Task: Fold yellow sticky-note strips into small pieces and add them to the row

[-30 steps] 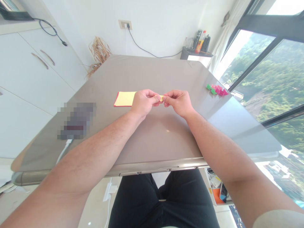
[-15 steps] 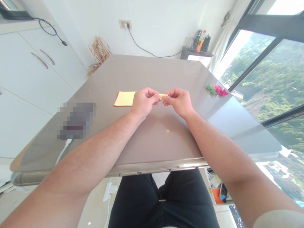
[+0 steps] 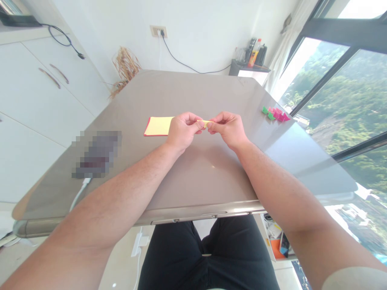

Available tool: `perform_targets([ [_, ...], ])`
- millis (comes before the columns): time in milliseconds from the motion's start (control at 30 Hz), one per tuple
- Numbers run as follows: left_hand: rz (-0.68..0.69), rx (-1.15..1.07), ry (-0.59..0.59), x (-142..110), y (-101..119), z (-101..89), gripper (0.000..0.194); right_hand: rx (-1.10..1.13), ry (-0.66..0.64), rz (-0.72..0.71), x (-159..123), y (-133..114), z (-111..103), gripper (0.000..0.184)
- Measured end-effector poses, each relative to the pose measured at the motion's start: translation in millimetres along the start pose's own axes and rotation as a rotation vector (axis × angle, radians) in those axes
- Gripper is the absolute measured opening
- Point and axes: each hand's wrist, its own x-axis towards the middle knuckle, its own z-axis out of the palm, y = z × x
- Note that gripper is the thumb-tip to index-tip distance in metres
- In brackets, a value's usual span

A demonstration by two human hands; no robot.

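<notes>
The left hand and right hand are pinching opposite ends of a small yellow paper over the counter, between its side edges, apparently steadying it, while folded pieces are resting near the right edge, presumably clear of handling.

Beyond your left grip, right grip and yellow notepad, you are having free bench to pass over; folded paper pieces are obstructing the right.
</notes>
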Motion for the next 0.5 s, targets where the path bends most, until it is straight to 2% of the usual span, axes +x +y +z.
perform_targets([
  [233,-0.018,0.01,0.045,-1.7,3.1,2.4,0.025,-0.011,-0.019,-0.004,-1.8,-3.9,2.2,0.03],
  [500,0.026,-0.002,-0.04,-2.5,3.3,-0.1,0.024,0.003,-0.029,0.009,-1.4,-2.8,0.3,0.023],
])
